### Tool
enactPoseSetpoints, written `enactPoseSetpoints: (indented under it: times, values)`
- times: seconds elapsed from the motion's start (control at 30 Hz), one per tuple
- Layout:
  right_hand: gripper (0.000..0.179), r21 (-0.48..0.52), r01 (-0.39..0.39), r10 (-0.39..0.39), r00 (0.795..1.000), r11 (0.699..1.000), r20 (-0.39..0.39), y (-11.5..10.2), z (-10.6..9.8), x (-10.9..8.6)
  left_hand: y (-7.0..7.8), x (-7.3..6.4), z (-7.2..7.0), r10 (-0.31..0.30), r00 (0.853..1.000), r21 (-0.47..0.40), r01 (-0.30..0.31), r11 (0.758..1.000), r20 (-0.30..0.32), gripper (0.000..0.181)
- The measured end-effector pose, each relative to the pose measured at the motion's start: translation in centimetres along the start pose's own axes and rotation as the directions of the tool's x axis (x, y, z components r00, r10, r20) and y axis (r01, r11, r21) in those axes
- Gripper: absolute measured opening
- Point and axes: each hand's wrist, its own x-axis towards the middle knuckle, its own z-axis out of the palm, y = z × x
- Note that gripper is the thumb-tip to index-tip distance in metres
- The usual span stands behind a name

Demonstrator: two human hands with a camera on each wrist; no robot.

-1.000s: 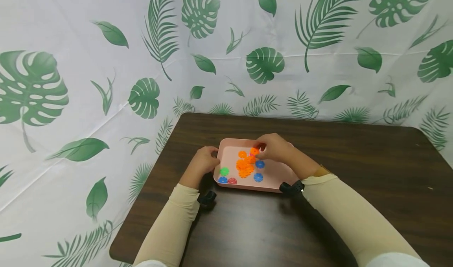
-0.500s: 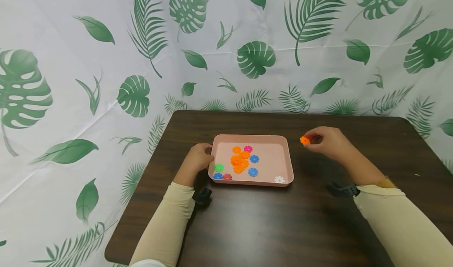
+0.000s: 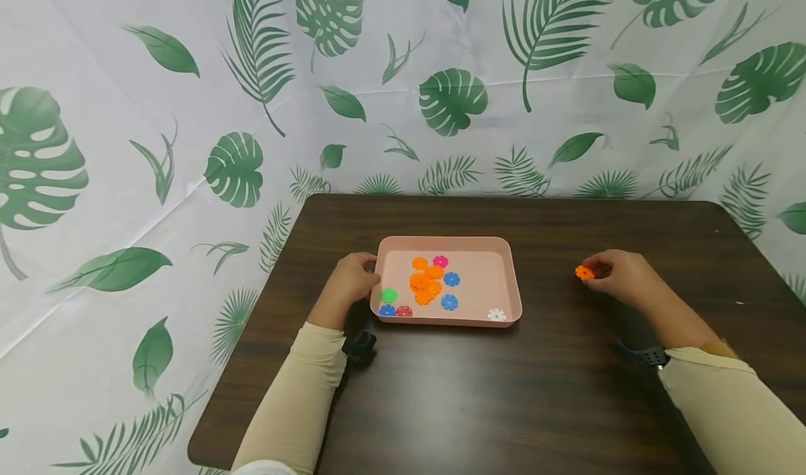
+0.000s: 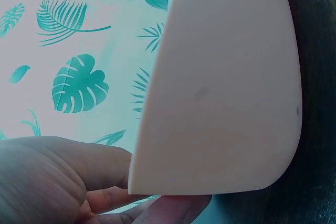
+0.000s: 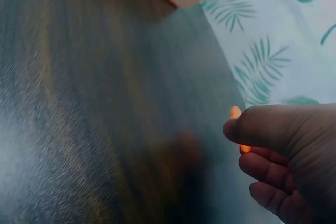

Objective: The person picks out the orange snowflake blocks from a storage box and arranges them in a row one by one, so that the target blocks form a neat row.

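My right hand [image 3: 625,278] pinches an orange notched plastic disc [image 3: 583,273] between thumb and fingers, to the right of the pink tray [image 3: 481,272]. In the right wrist view, the thumb covers most of that orange disc [image 5: 235,112]. At the tray's left end, my left hand [image 3: 348,279] grips the rim; the left wrist view has the thumb at the edge of the tray wall [image 4: 220,87] and fingers partly hidden behind it. Inside the tray lies a cluster of orange discs [image 3: 425,285], with blue [image 3: 450,302], green [image 3: 389,295], pink [image 3: 441,261], red [image 3: 404,311] and white [image 3: 497,315] discs around it.
The tray stands on a dark wood-grain table [image 3: 441,384] with rounded corners. Behind and to the left hangs a white cloth [image 3: 390,111] printed with green leaves, close to the table's far edge.
My right hand has taken an orange disc out of the tray and carried it to the right, then a little nearer. My left hand stays at the tray's left end.
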Motion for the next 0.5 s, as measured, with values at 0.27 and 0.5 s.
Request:
enactPoseSetpoints:
  times: [0.27, 0.5]
  values:
    - [0.045, 0.015, -0.013, 0.012, 1.0, 1.0, 0.023, 0.54, 0.52, -0.23, -0.01, 0.33, 0.0, -0.02, 1.0, -0.014, 0.02, 1.0, 0.003, 0.055]
    - [0.042, 0.019, -0.032, 0.031, 0.999, 0.999, 0.04, 0.68, 0.82, -0.12, 0.01, 0.21, 0.04, -0.015, 1.0, -0.008, 0.015, 1.0, 0.006, 0.056]
